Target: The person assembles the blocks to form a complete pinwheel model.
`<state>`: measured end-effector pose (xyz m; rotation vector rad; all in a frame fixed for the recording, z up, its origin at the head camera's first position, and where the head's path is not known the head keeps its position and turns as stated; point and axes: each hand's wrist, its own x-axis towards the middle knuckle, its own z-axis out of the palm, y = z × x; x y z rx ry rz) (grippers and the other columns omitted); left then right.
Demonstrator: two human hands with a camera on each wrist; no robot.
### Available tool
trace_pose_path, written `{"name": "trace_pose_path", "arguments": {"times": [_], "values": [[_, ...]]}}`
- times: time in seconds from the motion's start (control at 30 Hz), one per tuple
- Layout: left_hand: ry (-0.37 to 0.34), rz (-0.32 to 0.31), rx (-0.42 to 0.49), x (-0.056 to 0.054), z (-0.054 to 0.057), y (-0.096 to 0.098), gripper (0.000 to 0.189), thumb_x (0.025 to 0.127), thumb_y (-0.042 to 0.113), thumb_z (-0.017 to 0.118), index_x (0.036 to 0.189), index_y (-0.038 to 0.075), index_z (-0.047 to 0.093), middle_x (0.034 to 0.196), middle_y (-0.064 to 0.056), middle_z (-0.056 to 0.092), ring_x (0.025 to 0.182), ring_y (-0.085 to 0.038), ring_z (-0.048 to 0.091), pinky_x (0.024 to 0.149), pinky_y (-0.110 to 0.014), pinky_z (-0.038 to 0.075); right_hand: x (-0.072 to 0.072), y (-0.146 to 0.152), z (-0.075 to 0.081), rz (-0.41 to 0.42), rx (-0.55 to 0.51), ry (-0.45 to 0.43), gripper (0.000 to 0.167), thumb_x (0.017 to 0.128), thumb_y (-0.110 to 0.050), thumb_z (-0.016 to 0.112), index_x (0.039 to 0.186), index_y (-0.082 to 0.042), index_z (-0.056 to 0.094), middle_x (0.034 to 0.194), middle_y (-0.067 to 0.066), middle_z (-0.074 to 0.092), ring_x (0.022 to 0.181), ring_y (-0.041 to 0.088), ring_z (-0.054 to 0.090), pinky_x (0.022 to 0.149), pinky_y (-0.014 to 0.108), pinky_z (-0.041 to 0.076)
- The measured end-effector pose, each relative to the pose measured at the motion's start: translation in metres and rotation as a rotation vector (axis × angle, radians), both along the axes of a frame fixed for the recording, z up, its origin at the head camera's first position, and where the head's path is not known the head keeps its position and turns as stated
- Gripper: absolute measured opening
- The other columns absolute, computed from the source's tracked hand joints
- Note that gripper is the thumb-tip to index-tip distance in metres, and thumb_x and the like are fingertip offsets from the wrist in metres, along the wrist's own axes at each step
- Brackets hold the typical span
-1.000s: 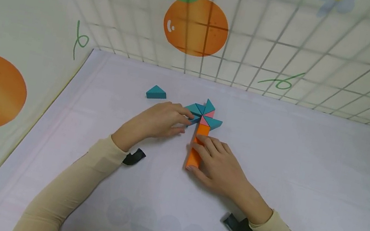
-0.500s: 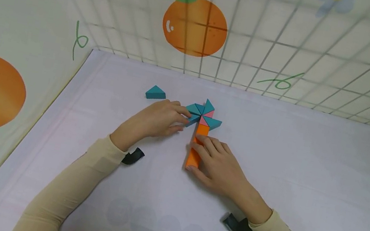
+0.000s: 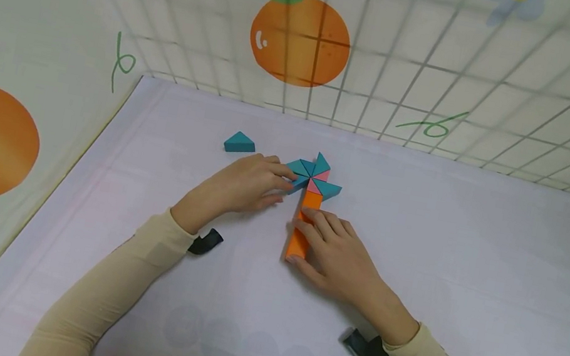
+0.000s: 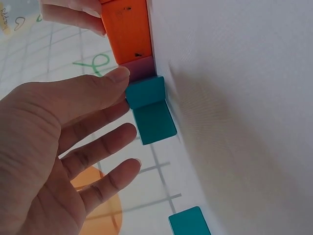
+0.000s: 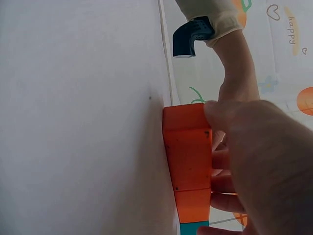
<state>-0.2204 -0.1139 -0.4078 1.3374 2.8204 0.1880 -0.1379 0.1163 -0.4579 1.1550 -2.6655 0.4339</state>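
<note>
Several teal and pink triangular blocks form a pinwheel (image 3: 322, 175) on the table, touching the far end of a row of orange blocks (image 3: 312, 200). My left hand (image 3: 246, 183) is at the pinwheel's left side, fingertips against a teal block (image 4: 154, 122). In the left wrist view its other fingers are spread and relaxed, and the thumb overlaps the block's edge. Resting over the orange row is my right hand (image 3: 337, 251), with its fingers lying across the top. Its thumb touches the near end of the orange block (image 5: 188, 156).
A loose teal triangular block (image 3: 239, 143) lies behind the left hand, apart from the pinwheel. White cloth covers the table (image 3: 466, 254). A patterned backdrop (image 3: 399, 52) stands along the back and the left side. Each wrist carries a black curved piece (image 3: 368, 348).
The left hand has shifted very slightly at the pinwheel's left side, and the teal block under its fingers sits a touch closer in. The right hand has stayed in place.
</note>
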Motion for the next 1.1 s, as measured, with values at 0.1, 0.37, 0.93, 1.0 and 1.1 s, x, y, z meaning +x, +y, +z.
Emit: {"name": "trace_pose_path", "arguments": {"times": [0.1,0.37,0.93,1.0,1.1], "values": [[0.001,0.0,0.002,0.0,0.0001,0.0004,0.03,0.089,0.021,0.073,0.117,0.01,0.073,0.127,-0.003,0.067,0.113,-0.024,0.06,0.093,-0.037,0.053,-0.0001,0.0002,0.0002,0.005,-0.006,0.01,0.053,0.091,-0.05,0.062,0.128,-0.011,0.059,0.137,0.009,0.052,0.125,0.028,0.049,0.098,0.045,0.047],[0.006,-0.01,0.028,-0.0007,-0.0016,0.0015,0.027,0.089,0.022,0.073,0.112,0.008,0.075,0.124,-0.004,0.068,0.111,-0.024,0.061,0.093,-0.036,0.053,-0.0001,0.0002,0.0006,0.0,-0.003,0.002,0.053,0.091,-0.05,0.061,0.128,-0.012,0.059,0.137,0.009,0.052,0.125,0.028,0.049,0.098,0.045,0.047],[-0.003,-0.001,0.049,-0.0004,-0.0008,0.002,0.029,0.09,0.022,0.072,0.114,0.007,0.073,0.124,-0.005,0.068,0.111,-0.024,0.061,0.094,-0.036,0.052,-0.0003,0.0002,0.0012,0.01,-0.015,0.017,0.052,0.092,-0.05,0.06,0.127,-0.011,0.059,0.138,0.01,0.052,0.126,0.027,0.048,0.097,0.046,0.047],[-0.003,0.001,0.052,-0.0002,-0.0013,0.0021,0.03,0.09,0.023,0.072,0.114,0.006,0.073,0.123,-0.005,0.068,0.111,-0.024,0.062,0.094,-0.036,0.052,0.0,0.0004,0.0017,0.01,-0.017,0.015,0.052,0.092,-0.05,0.061,0.127,-0.011,0.059,0.138,0.01,0.052,0.125,0.027,0.048,0.097,0.046,0.047],[0.0,0.004,0.058,-0.0001,-0.0022,0.0024,0.031,0.089,0.022,0.072,0.115,0.005,0.073,0.122,-0.005,0.068,0.11,-0.024,0.062,0.094,-0.036,0.052,0.0005,0.0006,0.0025,0.009,-0.015,0.008,0.052,0.092,-0.049,0.061,0.127,-0.011,0.059,0.138,0.01,0.052,0.126,0.027,0.048,0.097,0.046,0.047]]}}
